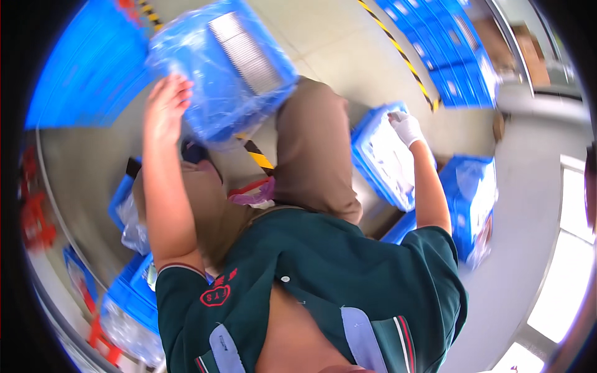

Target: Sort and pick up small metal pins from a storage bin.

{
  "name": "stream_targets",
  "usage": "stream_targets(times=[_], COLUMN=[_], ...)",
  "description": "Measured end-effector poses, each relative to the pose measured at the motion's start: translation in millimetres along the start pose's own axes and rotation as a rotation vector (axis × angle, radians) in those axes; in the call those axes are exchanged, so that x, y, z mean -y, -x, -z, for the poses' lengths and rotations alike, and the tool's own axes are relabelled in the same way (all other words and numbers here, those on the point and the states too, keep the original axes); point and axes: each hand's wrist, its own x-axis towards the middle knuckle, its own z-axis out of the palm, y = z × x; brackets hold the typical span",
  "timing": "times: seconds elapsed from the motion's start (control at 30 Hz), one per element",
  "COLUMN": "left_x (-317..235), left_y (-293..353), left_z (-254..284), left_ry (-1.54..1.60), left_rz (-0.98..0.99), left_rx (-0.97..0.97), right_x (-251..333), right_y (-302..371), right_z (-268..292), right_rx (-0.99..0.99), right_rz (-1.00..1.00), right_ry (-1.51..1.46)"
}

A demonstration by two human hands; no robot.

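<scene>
Sitting with knees apart, the person, in a dark green polo shirt point(311, 239) and brown trousers point(311, 143), has both arms stretched out to a blue crate on either side. Right hand point(407, 127): white-gloved, fingers bent at the far end of the right-side crate point(368, 166), which sits just past the right knee with white sheet-like contents point(388, 152) inside. Partly closed at most; can't tell if it grips the rim or only rests there. Left hand point(170, 102): looks bare, fingers loosely curled, roughly half open, at the near-left edge of the plastic-lined crate point(272, 40). Seems to touch the clear liner point(189, 56); blur hides whether any film is pinched.

Plastic-lined crate is ahead and to the left, its near-right corner by the right knee, set at an angle; what supports it is unclear. A row of thin, pale pieces point(245, 53) runs along its right part, close-packed.

Risks, as judged: loose film could snag on the fingers and drag pieces out of line; with only a light hold on one edge, the crate could slip or tip; attention split between two crates could let the right-side one get knocked.

Farther out: yellow-black floor tape point(398, 46), stacked blue crates point(460, 74) at upper right, another blue stack point(87, 74) at upper left, smeared.
</scene>
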Motion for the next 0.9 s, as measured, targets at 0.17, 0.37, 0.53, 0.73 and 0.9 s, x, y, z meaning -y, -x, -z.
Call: stream_targets(times=[0.17,0.37,0.53,0.73,0.9], left_x=[15.7,32.4,35.8,43.3,37.2], left_y=[-16.8,-20.7,-16.8,-18.9,-10.4], left_z=[-12.0,-8.3,-6.5,-20.4,-17.7], left_ry=[-0.018,-0.136,-0.186,-0.203,-0.23], left_rz=[0.124,0.184,0.211,0.226,0.215], left_rx=[0.062,0.0,-0.041,-0.045,-0.072], right_x=[-135.6,-130.3,-111.4,-176.8,-172.6], right_y=[102.5,138.6,64.9,-30.7,-62.3], right_z=[-35.2,-82.4,-124.2,-218.9,-247.4], right_rx=[0.117,0.155,0.029,0.076,0.0], right_rz=[-0.333,-0.324,-0.363,-0.506,-0.545], right_ry=[0.176,0.06,-0.208,-0.017,-0.1])
